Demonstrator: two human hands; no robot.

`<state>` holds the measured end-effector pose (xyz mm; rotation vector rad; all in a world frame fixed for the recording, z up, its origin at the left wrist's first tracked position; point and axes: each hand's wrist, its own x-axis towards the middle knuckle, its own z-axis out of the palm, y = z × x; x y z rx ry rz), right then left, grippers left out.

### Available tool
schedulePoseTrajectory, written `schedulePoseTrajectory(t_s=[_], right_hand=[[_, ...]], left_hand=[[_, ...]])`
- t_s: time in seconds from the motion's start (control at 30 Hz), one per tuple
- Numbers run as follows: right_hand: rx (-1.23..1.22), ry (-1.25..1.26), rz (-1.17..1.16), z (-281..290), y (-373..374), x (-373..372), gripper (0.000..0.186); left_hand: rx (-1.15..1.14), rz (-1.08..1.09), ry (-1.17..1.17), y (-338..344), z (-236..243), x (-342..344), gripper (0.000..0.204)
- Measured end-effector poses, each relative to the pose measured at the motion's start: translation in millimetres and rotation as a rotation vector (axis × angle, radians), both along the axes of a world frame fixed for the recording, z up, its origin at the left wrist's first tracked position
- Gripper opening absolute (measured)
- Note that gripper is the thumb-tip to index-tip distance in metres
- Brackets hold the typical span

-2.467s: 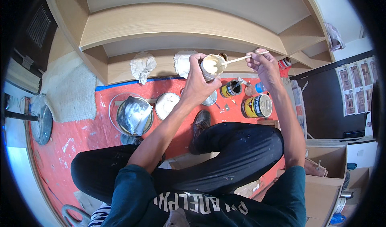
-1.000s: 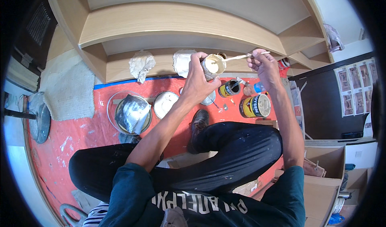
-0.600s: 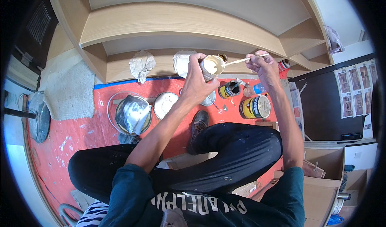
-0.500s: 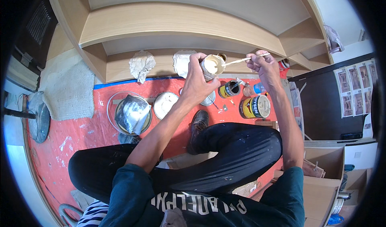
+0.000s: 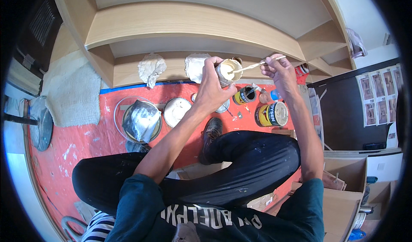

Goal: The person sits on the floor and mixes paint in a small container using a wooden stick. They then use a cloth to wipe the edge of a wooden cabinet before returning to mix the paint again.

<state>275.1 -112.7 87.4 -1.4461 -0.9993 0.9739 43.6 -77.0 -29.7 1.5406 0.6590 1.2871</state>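
Note:
My left hand (image 5: 213, 84) is wrapped round a small can (image 5: 224, 80) of cream-coloured paint, tilted so its mouth shows. Between the fingers of my right hand (image 5: 278, 70) is a thin stirring stick (image 5: 253, 67). Its far end dips into the paint inside the can. Below the hands, on the red floor sheet, stand an open dark paint can (image 5: 244, 95) with a yellow label, a clear bottle (image 5: 269, 96) with a blue band, and a larger closed yellow-and-black paint can (image 5: 272, 114).
A wooden shelf unit (image 5: 189, 23) rises in front, with crumpled cloths (image 5: 151, 68) on its lowest board. Left on the red sheet (image 5: 92, 141) are a bucket (image 5: 143, 121) topped with a grey plastic sheet and a white round lid or tub (image 5: 176, 111). A pale rug (image 5: 74, 97) lies farther left.
The stick's tip has moved deeper and leftward into the can's paint, and my right hand has shifted slightly left. The left hand still holds the can in nearly the same place.

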Motion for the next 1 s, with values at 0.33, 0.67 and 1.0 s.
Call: schedulePoseTrajectory(t_s=[0.33,0.67,1.0], right_hand=[[0.034,-0.061,-0.028,-1,-3,13,0.013],[0.151,-0.187,-0.062,19,-6,12,0.019],[0.070,-1.084,0.283,44,-17,-90,0.017]], left_hand=[[-0.021,-0.009,-0.013,-1,2,1,0.070],[-0.029,-0.006,0.005,-1,3,0,0.069],[0.021,0.042,0.125,-7,-2,0,0.075]])
